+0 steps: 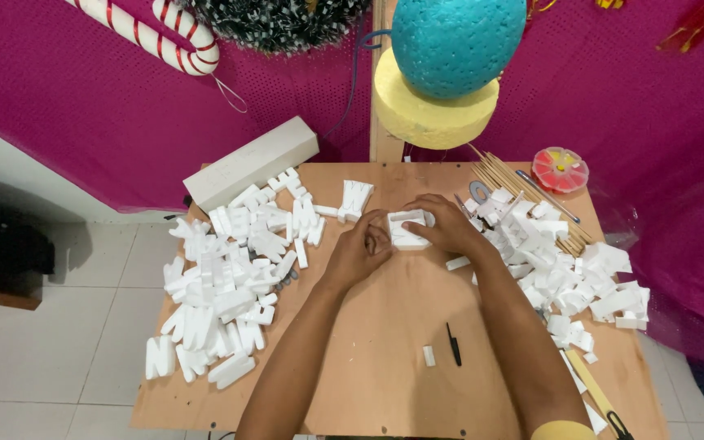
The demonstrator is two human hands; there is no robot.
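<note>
Head view showed both hands meeting over a white foam block point(407, 228) near the middle of the wooden surface point(385, 326). And there it was: the left hand point(360, 248) sat curled against the block's left side, fingers clenched in on it, seemingly bracing it, while the right hand point(448, 226) wrapped over the block's right end and top, gripping it. Whether either hand also held a small tool, I could not tell; the fingers hid that spot.

Left of the block lay a big heap of white foam letters point(222, 285), loose and overlapping, likely dumped there as stock within easy reach. Right of the block sat a second pile of foam offcuts point(564, 277), partly covering a bundle of wooden skewers point(511, 183). Beyond that bundle rested a round red compartment box point(560, 169). Nearer the person than the block, a black pen-like tool point(453, 343) lay beside a tiny foam chip point(429, 355), both set apart from the piles. A long white box point(250, 163) sat behind the letters, and a teal foam ball point(458, 41) hung over a yellow foam disc point(433, 102) behind the block.
</note>
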